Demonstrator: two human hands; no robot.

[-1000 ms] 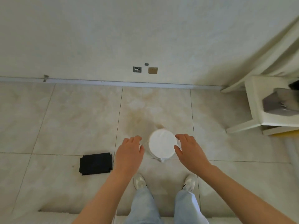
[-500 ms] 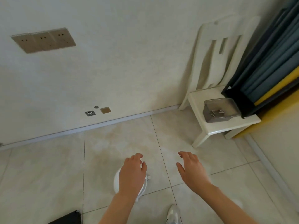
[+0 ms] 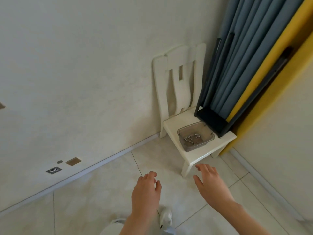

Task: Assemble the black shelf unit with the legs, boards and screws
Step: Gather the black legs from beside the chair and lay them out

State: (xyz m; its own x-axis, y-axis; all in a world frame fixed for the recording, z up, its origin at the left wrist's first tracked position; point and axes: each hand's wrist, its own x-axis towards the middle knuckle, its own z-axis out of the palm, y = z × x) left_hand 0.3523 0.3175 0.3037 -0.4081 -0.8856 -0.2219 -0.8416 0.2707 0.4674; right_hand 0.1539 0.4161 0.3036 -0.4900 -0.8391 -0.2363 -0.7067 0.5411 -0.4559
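We've swung right since a moment ago. Left hand (image 3: 145,195) and right hand (image 3: 211,185) are empty, relaxed and apart. Just beyond them, the chair (image 3: 199,156) keeps the tub (image 3: 181,133) of screws (image 3: 191,139) and the black frame (image 3: 211,119) handy.

I'm standing in the corner of a plain room in a home. Under me is a floor (image 3: 101,200) of large pale glossy tiles, which meets a white painted wall (image 3: 84,65) along a light skirting board (image 3: 101,164). Small cover plates (image 3: 73,161) sit low on that wall, at the lower left of the frame. Right of centre, a white wooden chair (image 3: 179,85) stands with its back toward the wall. At upper right, blue-grey curtains (image 3: 250,48) hang in long folds beside a yellow wall strip (image 3: 298,22). A clear plastic tray (image 3: 205,133) of screws (image 3: 191,139) sits on the chair seat.
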